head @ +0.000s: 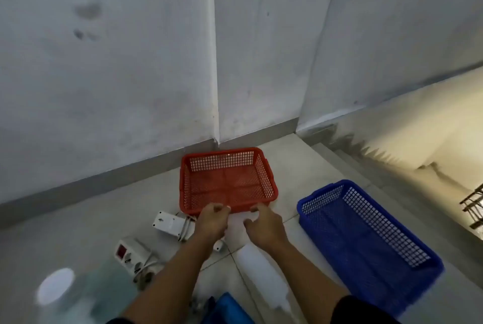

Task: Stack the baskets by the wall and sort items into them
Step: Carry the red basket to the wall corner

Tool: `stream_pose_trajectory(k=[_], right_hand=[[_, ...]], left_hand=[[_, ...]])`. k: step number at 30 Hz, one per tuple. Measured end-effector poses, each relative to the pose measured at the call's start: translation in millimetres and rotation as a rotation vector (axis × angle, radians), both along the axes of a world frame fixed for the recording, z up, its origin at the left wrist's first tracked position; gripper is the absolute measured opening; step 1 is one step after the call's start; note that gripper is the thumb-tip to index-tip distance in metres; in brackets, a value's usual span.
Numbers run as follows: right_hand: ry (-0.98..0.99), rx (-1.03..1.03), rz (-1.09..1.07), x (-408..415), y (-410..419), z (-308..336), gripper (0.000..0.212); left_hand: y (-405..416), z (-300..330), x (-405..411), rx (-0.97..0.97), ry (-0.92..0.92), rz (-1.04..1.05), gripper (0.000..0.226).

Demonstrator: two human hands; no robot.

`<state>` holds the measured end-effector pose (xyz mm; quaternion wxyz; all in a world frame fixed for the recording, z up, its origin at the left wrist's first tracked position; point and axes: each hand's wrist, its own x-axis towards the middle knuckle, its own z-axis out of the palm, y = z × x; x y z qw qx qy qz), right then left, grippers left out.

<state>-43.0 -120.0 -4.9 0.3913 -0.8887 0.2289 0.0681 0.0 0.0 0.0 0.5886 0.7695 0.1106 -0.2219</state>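
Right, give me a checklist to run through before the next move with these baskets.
1. Red basket by the wall: ok, sits near the corner.
2. Red basket holds nothing: ok.
3. Left hand and right hand gripping its near rim: cannot tell; fingers curled at the edge.
4. Blue basket stacked: not ok, apart on the floor.
5. Blue basket within reach: ok, just right of the hands.
6. Power strip and white adapter sorted: not ok, lying on the floor.

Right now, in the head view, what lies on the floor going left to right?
White round lid → power strip → white adapter → red basket → blue basket.
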Motion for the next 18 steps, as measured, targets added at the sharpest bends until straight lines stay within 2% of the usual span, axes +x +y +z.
stream_pose_trajectory(k=[3, 6, 9, 13, 15, 18], right_hand=[[-0.031, 0.076, -0.056, 23.5, -3.8, -56.5, 0.036], [-0.048, 0.129, -0.057, 52.5, -9.1, -104.6, 0.044], [-0.071, 0.17, -0.034, 83.6, -11.9, -135.2, 0.06], [0.029, 0.159, 0.005, 114.9, -16.0, -156.3, 0.073], [0.068, 0.176, 0.002, 122.3, -21.0, -162.3, 0.063], [0.041, 0.273, -0.099, 126.1, -24.4, -166.8, 0.035]], left_hand=[[-5.3, -53.8, 12.0, -0.128, 0.029, 0.078, 0.011], [-7.5, -100.6, 25.0, -0.184, 0.046, 0.146, 0.008], [-8.2, -131.2, 40.3, -0.228, 0.07, 0.227, 0.017], [-13.8, -149.8, 47.3, -0.278, 0.097, 0.292, 0.012], [-15.9, -148.7, 45.9, -0.295, 0.111, 0.313, 0.012], [-14.2, -145.0, 48.0, -0.319, 0.162, 0.342, 0.015]])
